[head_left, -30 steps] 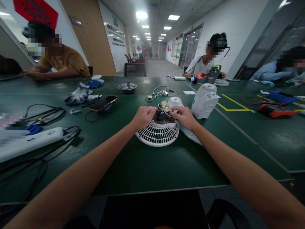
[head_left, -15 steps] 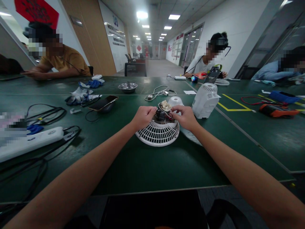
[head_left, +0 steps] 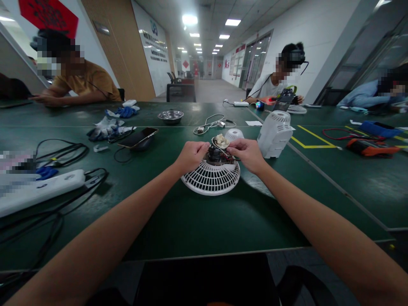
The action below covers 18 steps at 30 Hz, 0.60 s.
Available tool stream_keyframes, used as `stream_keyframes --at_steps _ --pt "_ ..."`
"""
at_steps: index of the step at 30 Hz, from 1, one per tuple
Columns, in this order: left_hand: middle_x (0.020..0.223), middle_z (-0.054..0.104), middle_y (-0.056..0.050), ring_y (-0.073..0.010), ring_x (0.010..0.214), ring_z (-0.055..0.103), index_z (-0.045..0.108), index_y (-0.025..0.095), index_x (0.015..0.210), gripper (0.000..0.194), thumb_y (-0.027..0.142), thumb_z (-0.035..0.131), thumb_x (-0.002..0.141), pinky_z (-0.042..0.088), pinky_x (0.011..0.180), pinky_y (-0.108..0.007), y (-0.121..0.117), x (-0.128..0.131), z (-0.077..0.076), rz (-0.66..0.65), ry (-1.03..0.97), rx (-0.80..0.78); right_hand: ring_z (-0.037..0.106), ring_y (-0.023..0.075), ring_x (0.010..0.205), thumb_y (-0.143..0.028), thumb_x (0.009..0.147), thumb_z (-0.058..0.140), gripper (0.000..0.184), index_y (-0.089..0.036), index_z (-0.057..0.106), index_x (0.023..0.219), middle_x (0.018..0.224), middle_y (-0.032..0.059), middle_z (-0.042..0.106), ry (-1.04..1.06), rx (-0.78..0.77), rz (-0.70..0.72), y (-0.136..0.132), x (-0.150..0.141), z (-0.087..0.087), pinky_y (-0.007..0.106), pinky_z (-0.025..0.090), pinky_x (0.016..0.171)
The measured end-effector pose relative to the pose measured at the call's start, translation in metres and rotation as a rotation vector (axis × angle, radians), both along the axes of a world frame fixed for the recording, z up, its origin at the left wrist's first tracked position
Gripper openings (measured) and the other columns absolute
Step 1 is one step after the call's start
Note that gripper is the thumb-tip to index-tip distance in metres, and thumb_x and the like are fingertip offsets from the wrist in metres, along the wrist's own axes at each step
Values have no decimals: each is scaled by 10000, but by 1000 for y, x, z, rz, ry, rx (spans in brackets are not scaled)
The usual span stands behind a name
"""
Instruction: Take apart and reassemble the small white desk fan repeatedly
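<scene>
A round white fan grille (head_left: 212, 180) lies on the green table in front of me, with a dark fan motor (head_left: 218, 153) on top. Thin wires and a cream-coloured piece (head_left: 221, 141) sit on the motor. My left hand (head_left: 191, 156) is closed at the motor's left side; its fingertips are partly hidden. On the other side, the thumb and fingers of my right hand (head_left: 247, 154) are pinched together at the motor's wires. Exactly what they pinch is too small to see well. Just behind stands a white domed part (head_left: 234, 134), partly covered by my right hand.
A white plastic housing (head_left: 274, 135) stands right of my right hand. Behind are a cable (head_left: 215, 124) and a metal bowl (head_left: 171, 117). Leftward lie a phone (head_left: 139, 138), gloves (head_left: 106, 128) and a power strip (head_left: 44, 190). An orange meter (head_left: 369, 147) lies right. Several people sit around.
My right hand has shifted slightly, its fingers drawing closer together near the wires. My left hand and the grille stay almost in place.
</scene>
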<state>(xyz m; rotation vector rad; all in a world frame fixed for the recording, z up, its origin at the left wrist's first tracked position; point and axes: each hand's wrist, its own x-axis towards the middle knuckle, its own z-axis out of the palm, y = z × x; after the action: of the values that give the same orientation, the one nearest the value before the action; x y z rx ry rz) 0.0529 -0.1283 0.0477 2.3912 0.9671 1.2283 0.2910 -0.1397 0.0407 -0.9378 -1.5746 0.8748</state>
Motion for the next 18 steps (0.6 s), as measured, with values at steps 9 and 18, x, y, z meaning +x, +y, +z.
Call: stream_keyframes --at_steps 9,18 --pt "536 338 37 -118 511 344 375 210 567 467 407 411 990 266 520 -284 1 4 1 17 -26 -73 668 157 717 -345 700 841 234 -186 763 853 814 42 757 3 39 -31 1 0 -2 336 566 715" --pt "627 548 7 -140 570 481 550 187 689 338 355 466 970 357 579 -293 -1 -7 1 -1 143 160 645 169 706 -382 699 838 270 -175 782 864 821 59 765 -83 57 -33 1 0 -6 320 544 655"
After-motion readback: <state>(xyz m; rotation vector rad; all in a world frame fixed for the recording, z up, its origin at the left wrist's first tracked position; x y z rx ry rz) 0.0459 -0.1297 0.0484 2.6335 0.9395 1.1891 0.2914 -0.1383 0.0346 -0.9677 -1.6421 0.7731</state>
